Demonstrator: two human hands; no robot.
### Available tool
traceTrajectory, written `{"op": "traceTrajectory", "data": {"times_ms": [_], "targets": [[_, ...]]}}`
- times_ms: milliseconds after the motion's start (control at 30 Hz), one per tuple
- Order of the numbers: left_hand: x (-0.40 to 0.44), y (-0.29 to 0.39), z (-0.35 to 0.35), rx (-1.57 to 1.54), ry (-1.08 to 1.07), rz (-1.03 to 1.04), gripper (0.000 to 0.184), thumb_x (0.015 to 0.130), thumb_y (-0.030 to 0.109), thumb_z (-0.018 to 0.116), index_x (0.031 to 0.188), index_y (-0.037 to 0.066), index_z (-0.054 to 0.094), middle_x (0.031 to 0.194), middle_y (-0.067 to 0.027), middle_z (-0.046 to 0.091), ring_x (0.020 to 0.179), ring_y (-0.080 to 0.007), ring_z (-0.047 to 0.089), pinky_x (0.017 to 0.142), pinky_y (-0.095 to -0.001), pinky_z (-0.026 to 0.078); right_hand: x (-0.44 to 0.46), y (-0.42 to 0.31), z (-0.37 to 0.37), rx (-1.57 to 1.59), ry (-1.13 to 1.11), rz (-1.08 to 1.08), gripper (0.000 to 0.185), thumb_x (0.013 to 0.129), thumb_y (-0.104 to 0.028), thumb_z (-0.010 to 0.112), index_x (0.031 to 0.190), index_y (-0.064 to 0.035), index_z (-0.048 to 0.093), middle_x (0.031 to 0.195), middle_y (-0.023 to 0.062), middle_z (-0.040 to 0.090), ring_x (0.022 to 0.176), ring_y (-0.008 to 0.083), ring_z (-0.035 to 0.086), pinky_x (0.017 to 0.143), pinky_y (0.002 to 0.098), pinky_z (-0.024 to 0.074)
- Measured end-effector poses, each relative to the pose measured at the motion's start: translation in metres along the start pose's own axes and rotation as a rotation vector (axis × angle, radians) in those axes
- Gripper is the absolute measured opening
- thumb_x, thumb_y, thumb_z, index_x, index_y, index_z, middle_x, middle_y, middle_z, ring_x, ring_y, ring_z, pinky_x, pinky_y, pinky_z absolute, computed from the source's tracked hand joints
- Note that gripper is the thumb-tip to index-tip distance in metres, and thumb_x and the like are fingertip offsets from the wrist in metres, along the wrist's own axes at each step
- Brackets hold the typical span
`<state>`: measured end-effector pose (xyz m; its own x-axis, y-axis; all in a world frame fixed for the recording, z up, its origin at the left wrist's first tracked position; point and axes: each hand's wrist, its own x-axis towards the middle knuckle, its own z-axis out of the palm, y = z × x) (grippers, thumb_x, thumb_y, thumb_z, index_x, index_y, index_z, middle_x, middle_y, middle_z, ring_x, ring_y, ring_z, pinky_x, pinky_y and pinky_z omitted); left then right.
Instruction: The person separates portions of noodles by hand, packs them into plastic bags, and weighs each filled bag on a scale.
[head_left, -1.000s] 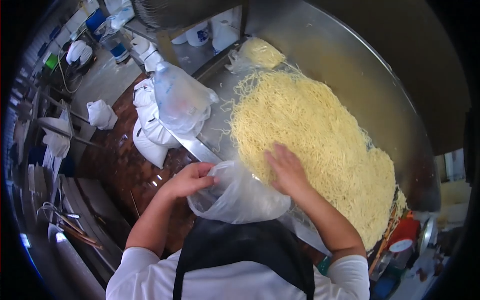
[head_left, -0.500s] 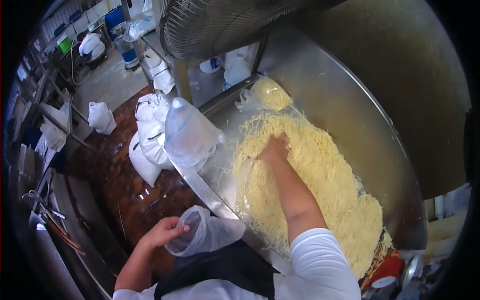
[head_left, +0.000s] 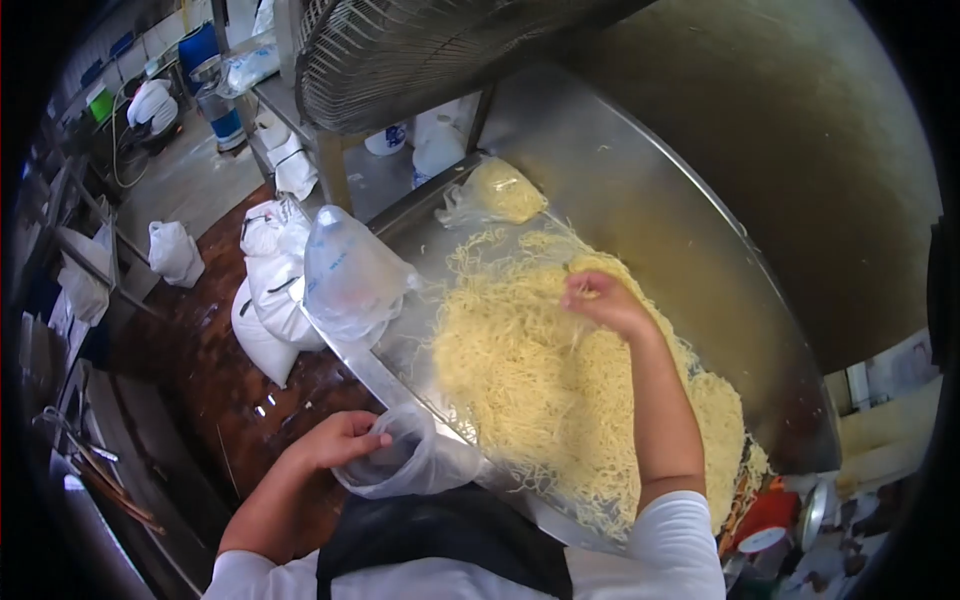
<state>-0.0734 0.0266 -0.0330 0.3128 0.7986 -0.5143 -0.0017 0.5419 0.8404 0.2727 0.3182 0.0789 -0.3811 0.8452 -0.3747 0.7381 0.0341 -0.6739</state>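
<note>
My left hand (head_left: 350, 438) pinches the rim of a clear plastic bag (head_left: 420, 465), which hangs open at the near edge of the metal table, in front of my apron. Over the wide heap of pale yellow noodles (head_left: 520, 350) is my right hand (head_left: 608, 303), its fingers curled together around a few noodle strands. A filled, knotted bag of noodles (head_left: 505, 190) lies at the far end of the heap. On the table's left edge stands a stack of clear plastic bags (head_left: 350, 275).
White sacks (head_left: 270, 310) stand on the wet floor left of the metal table (head_left: 690, 170). A large fan (head_left: 400, 60) hangs over the far left corner. Another person (head_left: 152, 105) crouches in the far background. A red container (head_left: 768, 518) is at the lower right.
My right hand has lifted from the noodles and moved right, and strands at the far end look pulled loose. My left hand still holds the bag. The camera view has shifted slightly.
</note>
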Motion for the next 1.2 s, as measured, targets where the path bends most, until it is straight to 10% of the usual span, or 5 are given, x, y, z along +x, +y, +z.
{"op": "traceTrajectory", "data": {"times_ms": [267,400,600,800,1200], "targets": [[0.001,0.015,0.012,0.054,0.012,-0.011,0.035,0.088,0.027,0.066,0.109,-0.001,0.062,0.089,-0.0023,0.066,0.08,-0.0091,0.06,0.071,-0.0257,0.049,0.077,0.062,0.086,-0.721,0.253,0.187,0.088,0.067,-0.037,0.08,0.139,-0.0074,0.039,0.148,0.0206,0.027,0.123,0.0401,0.046,0.099,0.0399,0.0439],[-0.011,-0.012,0.01,0.136,0.068,-0.095,0.036,0.088,0.028,0.066,0.109,0.0,0.063,0.089,-0.0026,0.067,0.08,-0.0086,0.059,0.072,-0.0255,0.048,0.103,0.085,0.087,-0.332,0.445,0.201,0.066,0.071,-0.025,0.073,0.129,-0.0049,0.049,0.138,0.0186,0.042,0.116,0.0353,0.052,0.092,0.039,0.0466],[-0.009,-0.009,0.017,0.029,0.056,-0.02,0.032,0.089,0.024,0.065,0.109,0.0,0.063,0.089,-0.001,0.066,0.08,-0.0082,0.059,0.072,-0.0254,0.048,0.051,0.057,-0.024,0.395,0.933,-0.056,0.034,0.08,0.0,0.051,0.114,0.0014,0.056,0.098,0.0116,0.063,0.083,0.0189,0.06,0.073,0.033,0.05],[0.014,0.02,0.021,0.025,-0.043,0.104,0.03,0.087,0.021,0.068,0.108,0.0,0.063,0.085,0.0016,0.064,0.075,-0.0055,0.055,0.066,-0.0233,0.045,-0.073,-0.075,-0.173,0.891,0.88,-0.78,0.026,0.092,-0.02,0.055,0.111,-0.0024,0.059,0.099,0.0082,0.064,0.089,0.0196,0.063,0.077,0.0347,0.0521],[0.036,0.045,0.024,0.214,0.036,0.102,0.022,0.091,0.015,0.061,0.11,0.004,0.066,0.087,0.0043,0.064,0.079,-0.0047,0.053,0.072,-0.0213,0.045,-0.241,-0.123,-0.35,0.129,1.415,-0.72,0.062,0.083,-0.036,0.064,0.129,-0.0032,0.041,0.124,0.0152,0.046,0.109,0.029,0.051,0.09,0.0436,0.0458]]}}
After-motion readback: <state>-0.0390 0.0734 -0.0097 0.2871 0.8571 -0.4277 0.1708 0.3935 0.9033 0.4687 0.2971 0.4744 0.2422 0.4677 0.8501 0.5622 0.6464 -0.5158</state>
